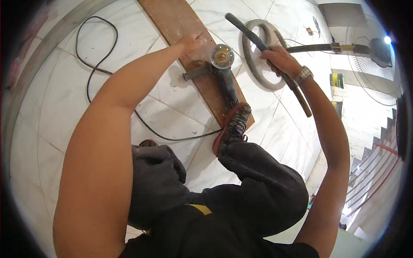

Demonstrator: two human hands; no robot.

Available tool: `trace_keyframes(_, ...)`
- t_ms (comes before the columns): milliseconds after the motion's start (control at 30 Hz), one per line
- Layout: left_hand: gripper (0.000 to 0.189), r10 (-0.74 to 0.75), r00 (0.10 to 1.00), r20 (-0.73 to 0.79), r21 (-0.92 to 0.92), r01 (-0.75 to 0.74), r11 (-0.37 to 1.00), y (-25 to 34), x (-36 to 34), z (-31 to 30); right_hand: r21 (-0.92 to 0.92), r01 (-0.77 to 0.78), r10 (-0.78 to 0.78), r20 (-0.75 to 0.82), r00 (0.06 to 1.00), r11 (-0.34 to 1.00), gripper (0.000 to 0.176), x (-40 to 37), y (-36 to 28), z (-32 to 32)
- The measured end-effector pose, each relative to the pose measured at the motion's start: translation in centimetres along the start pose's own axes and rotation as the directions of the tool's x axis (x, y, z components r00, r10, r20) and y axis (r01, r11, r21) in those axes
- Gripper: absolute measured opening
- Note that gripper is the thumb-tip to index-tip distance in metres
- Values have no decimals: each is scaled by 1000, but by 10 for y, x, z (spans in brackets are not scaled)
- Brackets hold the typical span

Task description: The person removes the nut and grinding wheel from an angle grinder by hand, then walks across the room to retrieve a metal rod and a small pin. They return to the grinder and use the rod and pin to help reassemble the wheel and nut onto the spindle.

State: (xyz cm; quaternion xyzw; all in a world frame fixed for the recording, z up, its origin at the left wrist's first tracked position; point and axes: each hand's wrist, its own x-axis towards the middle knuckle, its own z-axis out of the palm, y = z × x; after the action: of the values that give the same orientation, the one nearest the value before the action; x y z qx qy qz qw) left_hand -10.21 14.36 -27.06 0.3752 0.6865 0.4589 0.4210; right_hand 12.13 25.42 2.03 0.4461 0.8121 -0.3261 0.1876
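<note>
An angle grinder (pixel 225 82) lies on a long brown board (pixel 172 19), its pale cutting disc (pixel 222 56) facing up and its side handle (pixel 195 73) pointing left. My shoe (pixel 234 124) rests against the rear end of the grinder's body. Over the board, just left of the disc, my left hand (pixel 191 44) is closed in a pinch; a thin dark tip shows at its fingers, too small to name. To the right, my right hand (pixel 282 61) is wrapped around a long dark bar (pixel 247 32), held slantwise above the floor.
A standing fan lies at the right, its round base (pixel 251 71) beneath my right hand and its wire cage (pixel 373 62) farther right. A black cord (pixel 148 127) loops across the white tiled floor (pixel 167 99). Yellow-and-green containers (pixel 337 81) stand near a stair railing (pixel 374 182).
</note>
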Motion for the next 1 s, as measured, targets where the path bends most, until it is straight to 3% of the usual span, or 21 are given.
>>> trace_keyframes(100, 42, -147, 985, 93, -172, 161, 972, 16, -2, -15, 109, -75, 73, 23, 997, 991, 27, 11, 41, 8)
trace_keyframes(267, 35, 76, 994, 80, -339, -45, 940, 59, 6, -23, 429, -68, 37, 79, 996, 901, 25, 41, 102, 61)
trace_keyframes(400, 31, 203, 979, 32, -287, -186, 940, 76, 11, 1, 395, -128, 85, 124, 989, 910, 25, 50, 122, 71)
trace_keyframes(500, 31, 151, 986, 76, -215, -132, 968, 85, 20, 24, 351, -43, 28, 47, 998, 935, 24, 42, 118, 48)
trace_keyframes(600, 32, 148, 986, 83, -283, -119, 952, 90, 19, 46, 280, 9, -7, -8, 1000, 960, 28, 41, 114, 29)
trace_keyframes(700, 23, 203, 979, 13, -352, -185, 917, 83, 12, 66, 268, 28, -18, -42, 999, 963, 26, 40, 117, 23)
trace_keyframes(733, 22, 266, 964, 3, -270, -255, 929, 77, 11, 70, 271, 35, -24, -42, 999, 962, 25, 41, 120, 24)
trace_keyframes(833, 22, 281, 959, -36, -351, -276, 895, 74, 11, 73, 285, 73, -67, -31, 997, 956, 27, 37, 119, 27)
trace_keyframes(867, 29, 197, 978, 67, -411, -153, 899, 77, 12, 68, 289, 91, -86, -30, 996, 953, 29, 34, 117, 26)
trace_keyframes(1000, 28, 169, 978, 120, -446, -99, 889, 82, 7, 66, 308, 99, -86, -56, 995, 946, 31, 22, 106, 24)
